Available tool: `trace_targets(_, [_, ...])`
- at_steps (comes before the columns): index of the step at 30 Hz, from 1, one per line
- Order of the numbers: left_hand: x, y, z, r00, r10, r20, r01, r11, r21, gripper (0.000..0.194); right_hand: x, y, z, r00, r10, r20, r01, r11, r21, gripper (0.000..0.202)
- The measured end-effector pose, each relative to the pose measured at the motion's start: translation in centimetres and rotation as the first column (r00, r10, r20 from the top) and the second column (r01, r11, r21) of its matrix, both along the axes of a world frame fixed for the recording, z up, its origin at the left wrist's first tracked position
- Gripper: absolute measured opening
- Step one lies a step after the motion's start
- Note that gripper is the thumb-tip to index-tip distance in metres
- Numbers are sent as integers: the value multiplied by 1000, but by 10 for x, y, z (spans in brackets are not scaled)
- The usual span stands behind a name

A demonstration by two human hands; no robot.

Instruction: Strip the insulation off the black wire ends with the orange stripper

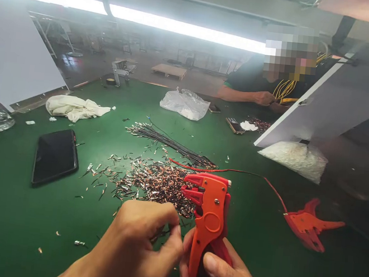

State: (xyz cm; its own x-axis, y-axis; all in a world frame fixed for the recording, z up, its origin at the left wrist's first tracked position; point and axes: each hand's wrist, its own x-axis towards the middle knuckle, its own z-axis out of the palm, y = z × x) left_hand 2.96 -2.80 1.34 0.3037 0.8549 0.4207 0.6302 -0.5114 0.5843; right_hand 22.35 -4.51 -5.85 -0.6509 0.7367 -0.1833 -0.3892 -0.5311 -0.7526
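Note:
My right hand [224, 271] is wrapped round the handles of a red and orange wire stripper [211, 213], held upright with its jaws to the left. Just left of the tool, my left hand [143, 243] is closed in a pinch, thumb against forefinger; what lies between the fingertips is too small or hidden to make out. Behind both hands spreads a heap of short wire offcuts [157, 181] with bare copper and metal ends. Beyond the heap lies a bundle of black wires [171, 143] with metal tips at its left end.
A second red wire stripper [311, 225] lies at right, with a red cord [249, 173] running from it. At left are a black phone [56, 156] and a cream cloth [74, 108]. A plastic bag [185, 103] sits farther back. Across the table a person [248, 81] handles yellow wires [285, 89].

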Motion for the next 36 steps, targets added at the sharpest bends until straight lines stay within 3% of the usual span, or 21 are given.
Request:
trace_targets(5, [2, 5, 5, 980, 87, 178, -28, 951, -309, 28, -2, -1, -2, 1000, -13, 5, 14, 1000, -5, 47])
trace_targets(11, [7, 11, 9, 931, 169, 324, 31, 847, -531, 28, -3, -4, -5, 996, -30, -89, 21, 995, -93, 43])
trace_targets(14, [8, 7, 5, 928, 158, 337, 41, 856, -515, 28, -5, -5, -9, 980, 2, -201, -43, 980, -195, 44])
trace_targets(17, [11, 0, -1, 961, 52, 272, 70, 904, -422, 26, -6, -2, -7, 965, 27, -263, -78, 979, -188, 46])
trace_targets(20, [16, -8, -10, 969, -81, 235, 161, 926, -343, 18, -3, 6, 3, 980, -78, -182, 48, 985, -163, 46])
trace_targets(24, [23, -12, -25, 961, -27, 276, 150, 886, -438, 14, 6, 19, 17, 950, -300, -81, 284, 944, -171, 57])
trace_targets(26, [25, -9, -28, 921, -82, 381, 288, 801, -525, 11, 8, 21, 20, 948, -315, -54, 302, 938, -170, 64])
trace_targets(29, [25, 0, -27, 833, -136, 536, 516, 542, -664, 21, 6, 18, 23, 980, -194, -37, 189, 975, -121, 69])
trace_targets(31, [24, 4, -23, 826, -108, 553, 546, 396, -739, 27, 4, 15, 25, 994, -95, -54, 91, 993, -76, 63])
trace_targets(36, [19, 3, -18, 794, -24, 608, 599, 204, -774, 20, 0, 9, 26, 992, -39, -119, 8, 969, -248, 52])
